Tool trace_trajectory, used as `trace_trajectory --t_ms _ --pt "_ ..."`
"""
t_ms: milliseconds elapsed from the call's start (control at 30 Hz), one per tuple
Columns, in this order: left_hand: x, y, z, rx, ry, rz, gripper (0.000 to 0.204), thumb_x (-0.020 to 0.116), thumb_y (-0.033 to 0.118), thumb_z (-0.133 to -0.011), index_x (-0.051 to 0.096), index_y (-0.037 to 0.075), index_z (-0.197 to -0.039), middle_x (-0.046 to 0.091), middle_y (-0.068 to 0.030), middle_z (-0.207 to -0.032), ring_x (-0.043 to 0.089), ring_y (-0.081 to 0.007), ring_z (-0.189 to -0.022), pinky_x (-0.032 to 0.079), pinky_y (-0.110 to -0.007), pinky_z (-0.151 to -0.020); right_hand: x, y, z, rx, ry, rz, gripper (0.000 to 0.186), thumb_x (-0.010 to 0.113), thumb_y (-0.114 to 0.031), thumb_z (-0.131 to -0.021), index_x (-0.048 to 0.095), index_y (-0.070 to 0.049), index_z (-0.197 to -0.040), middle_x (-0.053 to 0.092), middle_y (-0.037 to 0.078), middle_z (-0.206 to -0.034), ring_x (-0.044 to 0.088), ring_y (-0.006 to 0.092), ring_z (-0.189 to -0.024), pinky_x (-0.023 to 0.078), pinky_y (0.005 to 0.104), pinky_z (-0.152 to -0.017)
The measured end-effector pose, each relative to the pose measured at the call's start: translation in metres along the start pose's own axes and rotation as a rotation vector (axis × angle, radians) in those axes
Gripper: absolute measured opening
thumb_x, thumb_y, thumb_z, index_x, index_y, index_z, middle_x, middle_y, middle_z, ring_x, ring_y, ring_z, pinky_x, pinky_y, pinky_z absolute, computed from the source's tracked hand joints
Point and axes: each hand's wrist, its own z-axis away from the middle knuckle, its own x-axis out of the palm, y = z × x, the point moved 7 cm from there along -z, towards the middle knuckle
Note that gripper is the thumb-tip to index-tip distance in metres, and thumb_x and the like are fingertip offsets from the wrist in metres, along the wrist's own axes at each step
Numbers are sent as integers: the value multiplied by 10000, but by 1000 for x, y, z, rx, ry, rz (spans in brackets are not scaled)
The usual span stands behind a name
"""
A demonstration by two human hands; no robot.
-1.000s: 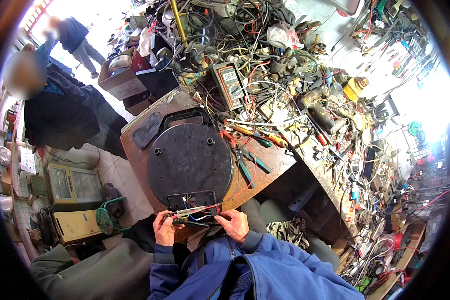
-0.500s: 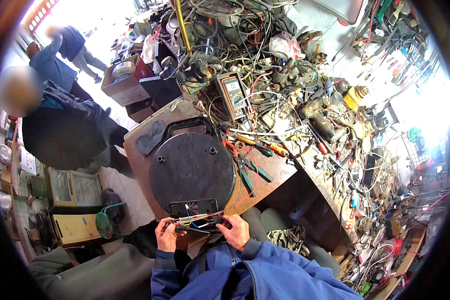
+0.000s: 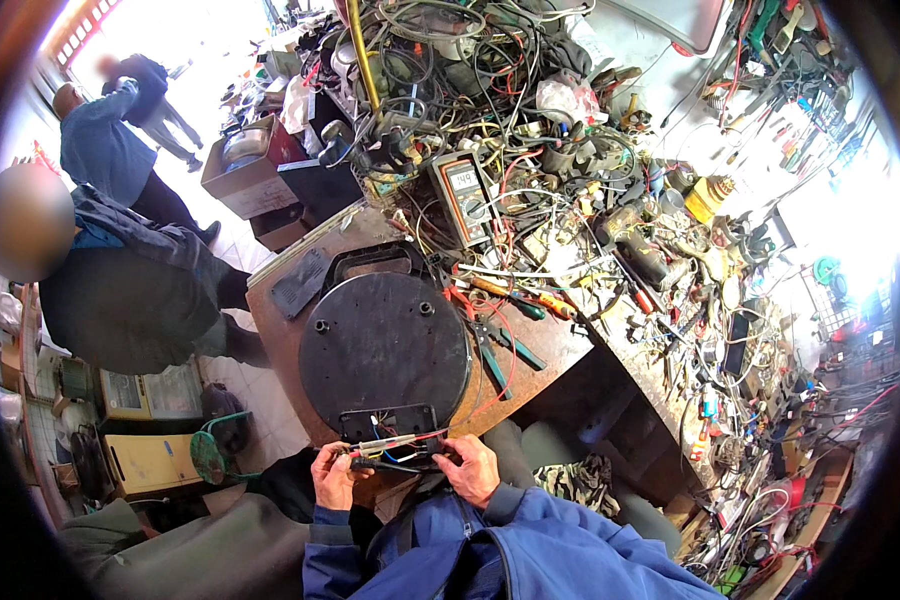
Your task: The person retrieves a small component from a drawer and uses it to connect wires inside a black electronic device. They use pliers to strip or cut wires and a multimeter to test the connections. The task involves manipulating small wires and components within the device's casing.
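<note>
At the bench's near edge lies a round black appliance base [image 3: 383,345], bottom up, with an opening [image 3: 385,418] at its near side. Thin coloured wires [image 3: 395,455] and a pale sleeved lead [image 3: 382,443] stretch between my hands, just in front of that opening. My left hand [image 3: 334,476] pinches a slim black test probe [image 3: 378,465] beside the wire ends. Opposite it, the fingers of my right hand [image 3: 473,470] close on a small dark part at the wires' other end, too small to name. A red lead runs from near my right hand toward the multimeter [image 3: 465,200], whose screen is lit.
Green-handled pliers [image 3: 495,360] and several screwdrivers [image 3: 540,300] lie right of the base. A flat dark cover [image 3: 300,282] is at its left. Tangled cables [image 3: 450,70] heap up behind. A cardboard box [image 3: 255,175] stands far left; people [image 3: 130,270] are beyond the bench's left side.
The multimeter's screen now shows a different reading. The people at the left have shifted a little. My hands keep nearly the same place and grip.
</note>
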Motion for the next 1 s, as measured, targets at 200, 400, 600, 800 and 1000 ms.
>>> trace_trajectory --t_ms 200,400,600,800,1000 --pt "-1 1 3 5 -12 4 206 632 96 -977 614 8 -1162 724 -157 -1027 745 -263 -792 657 -388 -683 1 7 0 34 -15 47 284 838 -234 -828 748 -42 -1017 669 126 -854 686 265 -743 544 379 -669" --pt "-5 -4 0 7 -6 -5 206 631 101 -978 612 19 -1166 722 -146 -1014 739 -252 -796 658 -390 -685 -1 2 1 30 7 28 269 851 -207 -812 752 -28 -988 658 115 -817 677 238 -692 536 363 -635" --pt "-4 -3 0 -10 6 -44 230 664 177 -965 620 48 -1150 718 -119 -981 735 -240 -782 647 -395 -672 2 6 2 63 -26 45 261 820 -234 -848 743 -42 -1006 687 149 -891 686 328 -793 544 420 -690" --pt "-2 -2 0 7 -1 -29 230 661 157 -970 619 38 -1162 718 -124 -988 743 -252 -789 649 -401 -660 10 12 5 88 -57 40 255 786 -272 -877 756 -47 -993 695 156 -890 694 347 -830 544 444 -721" --pt "1 -1 -1 6 -6 -17 222 634 115 -968 607 5 -1159 722 -154 -1017 743 -255 -767 662 -384 -688 4 11 2 111 -87 25 260 771 -279 -889 759 -41 -994 711 167 -925 704 351 -869 553 437 -762"
